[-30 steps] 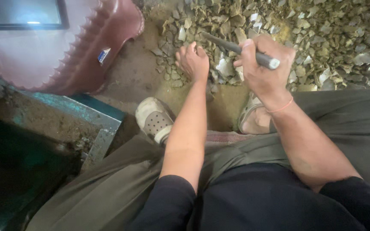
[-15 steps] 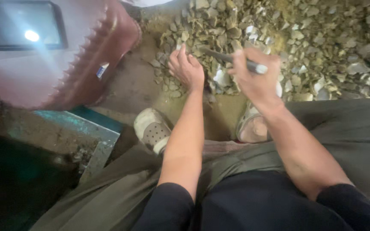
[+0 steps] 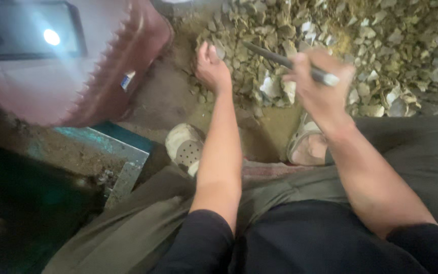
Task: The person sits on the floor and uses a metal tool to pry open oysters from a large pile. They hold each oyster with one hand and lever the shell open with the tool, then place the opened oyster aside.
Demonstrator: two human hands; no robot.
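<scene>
My left hand (image 3: pixel 212 68) reaches forward into a heap of muddy shells (image 3: pixel 381 45) on the ground, its fingers curled down among the pieces at the heap's left edge. Whether it grips a shell is hidden by the hand itself. My right hand (image 3: pixel 320 83) hovers over the heap a little to the right, shut on a thin dark knife (image 3: pixel 285 62) whose blade points up and left toward my left hand. Pale opened shells (image 3: pixel 272 89) lie between the two hands.
A reddish plastic stool (image 3: pixel 128 66) stands at the upper left. A teal metal frame (image 3: pixel 122 157) caked with mud sits at the left. My feet in light clogs (image 3: pixel 186 147) rest on bare wet ground in front of the heap.
Both hands have drifted slightly forward over the heap. My left hand has reached further into the shells, and the knife in my right hand has stayed raised.
</scene>
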